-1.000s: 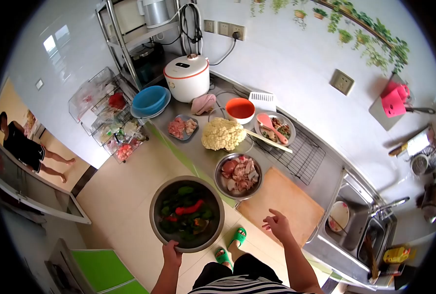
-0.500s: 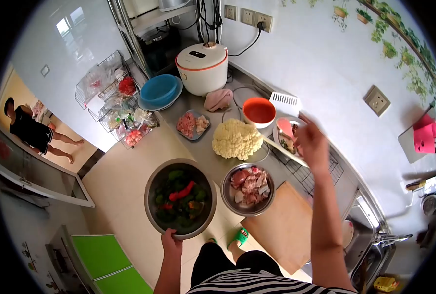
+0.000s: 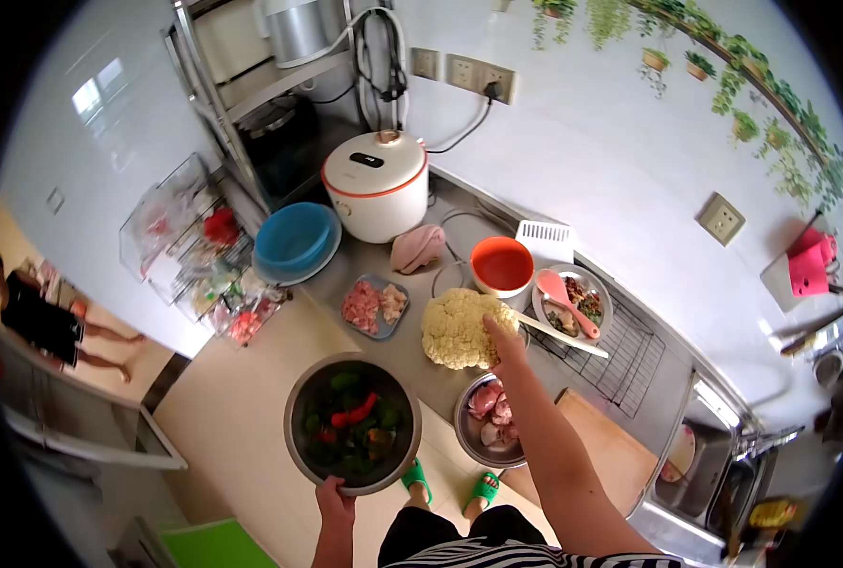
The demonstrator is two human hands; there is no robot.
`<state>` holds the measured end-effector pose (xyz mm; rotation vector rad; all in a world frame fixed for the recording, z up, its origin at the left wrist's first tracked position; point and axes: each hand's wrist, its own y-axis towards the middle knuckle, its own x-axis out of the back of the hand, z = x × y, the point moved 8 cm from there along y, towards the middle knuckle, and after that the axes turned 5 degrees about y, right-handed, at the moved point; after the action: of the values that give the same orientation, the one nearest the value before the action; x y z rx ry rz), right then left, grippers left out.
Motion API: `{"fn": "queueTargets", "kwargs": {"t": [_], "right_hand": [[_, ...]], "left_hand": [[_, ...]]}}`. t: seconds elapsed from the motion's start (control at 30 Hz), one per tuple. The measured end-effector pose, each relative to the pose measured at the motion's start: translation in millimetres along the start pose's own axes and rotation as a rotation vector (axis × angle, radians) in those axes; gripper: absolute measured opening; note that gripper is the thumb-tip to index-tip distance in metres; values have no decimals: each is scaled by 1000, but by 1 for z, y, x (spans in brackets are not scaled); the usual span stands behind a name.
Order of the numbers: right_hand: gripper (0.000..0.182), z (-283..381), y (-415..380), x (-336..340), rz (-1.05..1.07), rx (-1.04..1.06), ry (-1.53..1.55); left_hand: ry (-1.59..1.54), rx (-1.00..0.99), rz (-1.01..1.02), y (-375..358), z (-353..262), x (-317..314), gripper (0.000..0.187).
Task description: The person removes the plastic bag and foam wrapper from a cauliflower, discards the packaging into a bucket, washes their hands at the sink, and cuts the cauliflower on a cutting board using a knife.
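My left hand [image 3: 336, 504] grips the near rim of a large metal bowl [image 3: 300, 445], thumb over the edge. Green peppers [image 3: 346, 450] and a red pepper [image 3: 355, 410] lie inside it. My right hand [image 3: 507, 346] is closed on the right side of a pale cauliflower [image 3: 461, 327], with the fingertips partly hidden. Below that forearm, a smaller metal bowl [image 3: 463, 445] holds pieces of raw meat [image 3: 488, 407]; the arm covers its right part. A pale stick-like handle [image 3: 568, 338] sticks out to the right of the cauliflower.
Behind the cauliflower stand an orange-red bowl [image 3: 502, 265] and a rice cooker [image 3: 379, 189]. A tray of chopped meat [image 3: 374, 305] is to the left. Rightward are a plate [image 3: 608, 293] with a pink spoon [image 3: 565, 303], a wire rack [image 3: 630, 364], a cutting board [image 3: 611, 445] and a sink [image 3: 691, 492]. A person [image 3: 38, 317] appears far left.
My right hand has come down and left from above the plate with the pink spoon onto the cauliflower. My left hand keeps hold of the pepper bowl. The whole view has shifted.
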<state>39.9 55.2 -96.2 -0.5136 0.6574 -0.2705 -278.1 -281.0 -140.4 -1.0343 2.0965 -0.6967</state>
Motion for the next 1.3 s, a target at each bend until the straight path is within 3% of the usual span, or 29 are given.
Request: {"fn": "queueTargets", "kwargs": {"t": [0.03,0.1,0.2,0.3,0.4,0.47,0.63,0.7,0.77,0.87,0.97,1.03,1.07,1.17,1.2,1.23,1.27,1.3], "right_hand": [[42,3,0,3,-44,98,-18],[36,2,2,5,-52,105,4],[39,2,3,18,-177,184,-93],[59,4,4,34,-407,269,-400],[62,24,-24,19,-381,326,-413],[60,38,-36,19,-434,434,-625],[52,86,-78,49,-290,470,-347],[51,107,-91,91,-300,553,-167],[48,129,-103,148,-410,579,-36],[42,166,-102,237,-407,647,111],[31,197,-107,284,-525,689,224],[33,207,-103,304,-632,693,273],[36,211,-94,309,-574,703,303],[35,210,-74,326,-541,685,330],[32,202,-49,354,-470,690,278],[29,204,-56,337,-310,661,300],[32,204,-53,342,-238,560,239],[37,204,-74,332,-371,356,168]], "left_hand": [[28,18,16,6,-8,-2,21],[18,-13,1,16,-19,3,20],[77,33,40,35,-29,14,21],[139,38,44,44,-43,9,23],[157,42,119,44,-52,-9,25],[167,15,96,38,-60,-20,26],[229,4,113,46,-56,-22,30],[182,-7,245,39,-51,-39,31],[154,22,305,42,-39,-47,40],[211,65,123,58,-21,-31,31],[255,12,95,45,-11,-43,40],[132,-23,206,7,-9,-80,49],[129,-27,231,-4,-6,-91,47],[156,-50,280,-29,2,-115,39],[136,-45,276,-25,6,-113,39],[118,-40,258,-20,12,-104,39],[88,-20,248,-21,15,-103,38],[57,-2,238,-24,18,-106,38]]}}
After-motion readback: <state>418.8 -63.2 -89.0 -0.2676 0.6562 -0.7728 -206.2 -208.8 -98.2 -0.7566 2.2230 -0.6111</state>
